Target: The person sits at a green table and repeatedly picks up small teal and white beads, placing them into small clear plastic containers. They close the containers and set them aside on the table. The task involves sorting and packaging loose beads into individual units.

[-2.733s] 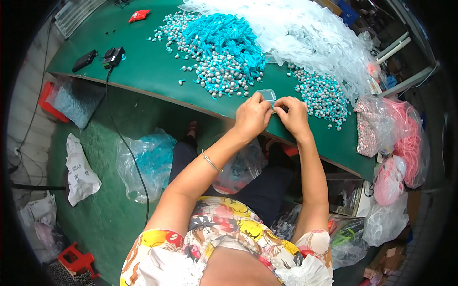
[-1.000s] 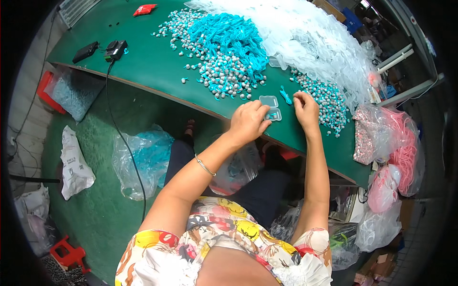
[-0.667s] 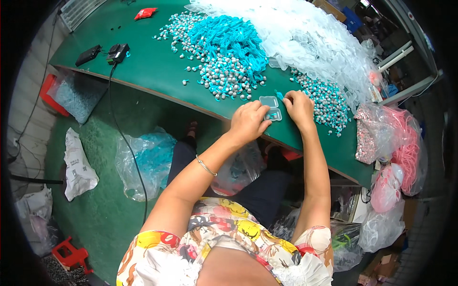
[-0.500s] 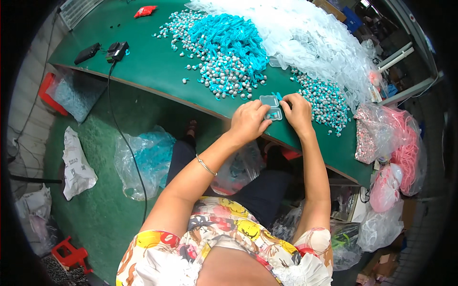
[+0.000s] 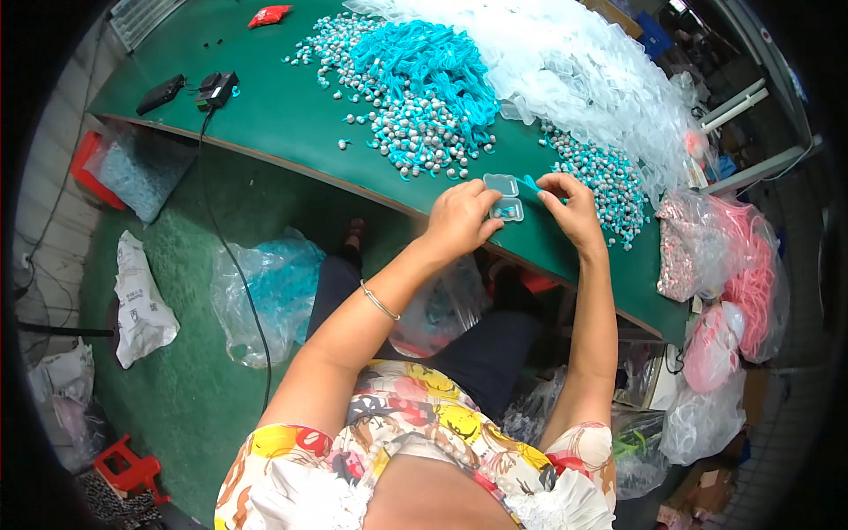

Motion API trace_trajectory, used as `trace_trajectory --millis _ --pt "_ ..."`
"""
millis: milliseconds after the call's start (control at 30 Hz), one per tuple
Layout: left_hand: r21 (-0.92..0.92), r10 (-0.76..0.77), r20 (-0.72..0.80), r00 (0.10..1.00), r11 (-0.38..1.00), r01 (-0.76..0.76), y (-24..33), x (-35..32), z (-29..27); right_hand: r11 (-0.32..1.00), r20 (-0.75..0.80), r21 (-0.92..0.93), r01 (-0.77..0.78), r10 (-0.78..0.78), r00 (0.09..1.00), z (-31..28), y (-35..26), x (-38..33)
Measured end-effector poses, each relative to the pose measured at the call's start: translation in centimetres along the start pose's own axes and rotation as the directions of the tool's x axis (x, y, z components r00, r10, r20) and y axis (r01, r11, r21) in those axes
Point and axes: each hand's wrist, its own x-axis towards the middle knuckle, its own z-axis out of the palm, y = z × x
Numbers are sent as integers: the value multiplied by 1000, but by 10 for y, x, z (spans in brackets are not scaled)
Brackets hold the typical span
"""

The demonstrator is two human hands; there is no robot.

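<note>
A small clear plastic box [image 5: 502, 185] with its hinged lid open is gripped along its left side by my left hand [image 5: 461, 216], near the table's front edge. Inside the box lie small blue and grey pieces. Just to the right, my right hand [image 5: 574, 210] pinches a blue cord [image 5: 530, 182], whose loop points toward the box. Beyond my hands spread a heap of blue cords [image 5: 433, 71], a pile of small grey beads with blue tails [image 5: 415, 141] and a similar pile [image 5: 609, 185] at the right. A large mound of clear boxes [image 5: 565, 71] covers the far side.
The green table [image 5: 274, 115] carries a black device [image 5: 215, 91] with a cable hanging over the edge, and a red packet [image 5: 269, 16]. Bags of pink cords [image 5: 742, 274] crowd its right end. On the floor stand plastic bags [image 5: 265, 291] and a red stool [image 5: 128, 468].
My right hand has moved slightly right, away from the box, with the blue cord between its fingers. My left hand keeps its hold on the box.
</note>
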Motion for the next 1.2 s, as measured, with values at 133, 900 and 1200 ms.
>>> trace_trajectory --millis 133,900,1200 --pt "-27 -19 40 999 999 20 -3 1 -2 996 172 -36 86 -78 982 -11 -29 -7" --pt "-65 -65 111 992 995 72 -3 2 -5 869 139 -326 372 -346 928 23 -25 -11" --pt "-43 -41 86 995 998 45 0 2 -6 952 150 -227 207 -176 973 26 11 11"
